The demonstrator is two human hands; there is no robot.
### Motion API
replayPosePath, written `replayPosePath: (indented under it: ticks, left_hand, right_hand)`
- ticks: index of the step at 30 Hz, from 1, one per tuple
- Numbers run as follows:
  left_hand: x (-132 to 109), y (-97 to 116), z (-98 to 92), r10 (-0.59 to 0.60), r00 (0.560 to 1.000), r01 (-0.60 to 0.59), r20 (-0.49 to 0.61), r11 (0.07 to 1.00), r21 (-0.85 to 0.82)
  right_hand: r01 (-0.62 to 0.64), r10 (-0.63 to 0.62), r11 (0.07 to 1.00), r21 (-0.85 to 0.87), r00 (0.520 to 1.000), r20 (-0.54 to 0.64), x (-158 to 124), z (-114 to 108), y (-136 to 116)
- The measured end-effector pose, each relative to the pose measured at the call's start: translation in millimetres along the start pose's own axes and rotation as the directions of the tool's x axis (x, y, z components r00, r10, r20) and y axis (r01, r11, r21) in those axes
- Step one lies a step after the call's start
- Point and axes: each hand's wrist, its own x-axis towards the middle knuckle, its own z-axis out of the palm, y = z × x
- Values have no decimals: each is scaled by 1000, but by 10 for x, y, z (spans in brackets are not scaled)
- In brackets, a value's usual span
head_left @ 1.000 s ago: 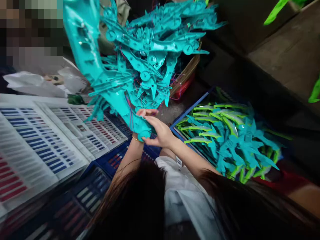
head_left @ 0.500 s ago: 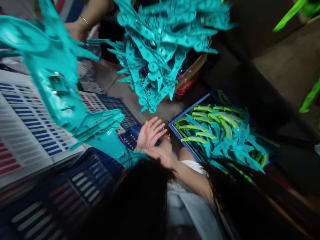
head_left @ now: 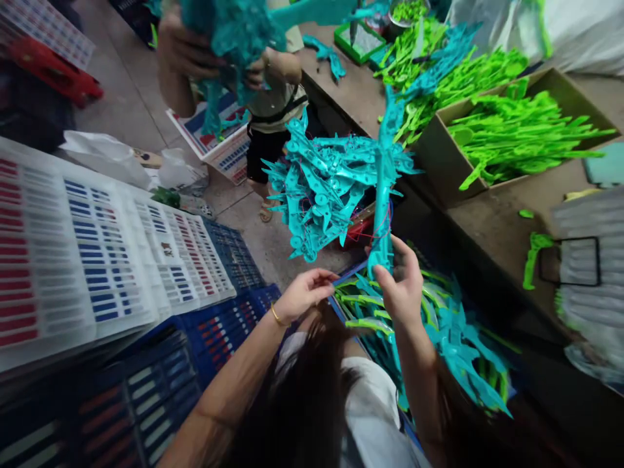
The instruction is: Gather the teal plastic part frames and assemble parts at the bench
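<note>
My right hand (head_left: 400, 286) grips the lower end of a long teal plastic toy part (head_left: 384, 188) that stands upright, with red and blue wires hanging from it. My left hand (head_left: 306, 294) is pinched shut just left of it, apparently on thin wires I cannot make out clearly. Behind the part sits a heap of teal plastic parts (head_left: 326, 188) in a basket. Below my hands a blue crate (head_left: 439, 338) holds teal and green toy pieces.
White and blue trays of small parts (head_left: 97, 247) fill the left. A bench (head_left: 487, 221) on the right carries a cardboard box of green pieces (head_left: 511, 130). Another person (head_left: 234, 52) stands at the back holding teal parts.
The view swung upward. The large teal part at the left is gone from my hands; my right hand now holds a slimmer part upright, and my left hand has closed into a pinch.
</note>
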Motion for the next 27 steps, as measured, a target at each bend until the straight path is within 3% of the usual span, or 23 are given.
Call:
replayPosePath:
  ticks: [3,5,7,9,10,14,16,18,21,23,25,27]
  left_hand:
    - [258,288,-213,90,995,-86,-36,990,109]
    - [467,541,-390,235,969,-207,-77,941,266]
    - [695,808,-595,434,899,-358,-58,805,474]
    - [945,1061,-813,544,839,-418,5,638,647]
    - [1077,1177,-918,547,836,-401,36,566,720]
    - [1598,1546,-1235,428,901,-187,73,232,954]
    - [1807,1663,-1322,383,923,-71,40,68,995]
    - [1975,1738,-1384,369,929,14,0,-36,999]
    - [2207,1799,-1475,369,929,53,-10,-107,993]
    - [2376,1829,-1550,353,935,5,33,-108,994]
    - [2534,1870,-1634,339,933,-107,124,-68,992]
    - [2633,1929,-1713,357,909,-242,216,29,970]
  right_hand:
    - [27,-32,998,-51,994,-101,133,165,-53]
    - [21,-36,995,-93,987,-159,265,346,-69]
    - [-13,-12,992,-129,981,-192,451,575,-37]
    - [-63,26,983,-173,978,-209,686,840,53]
    - [-88,44,977,-196,976,-215,815,980,115]
    - [-152,91,953,-264,970,-227,1306,1505,394]
    - [-157,91,944,-291,969,-229,1485,1695,515]
    - [-169,95,931,-325,968,-233,1600,1811,617]
    - [-224,139,900,-373,960,-241,1665,1880,739]
    - [-259,165,876,-408,954,-251,1666,1905,808]
    - [-261,158,863,-434,953,-258,1659,1947,868]
    - [-232,129,864,-447,960,-249,1656,1989,912]
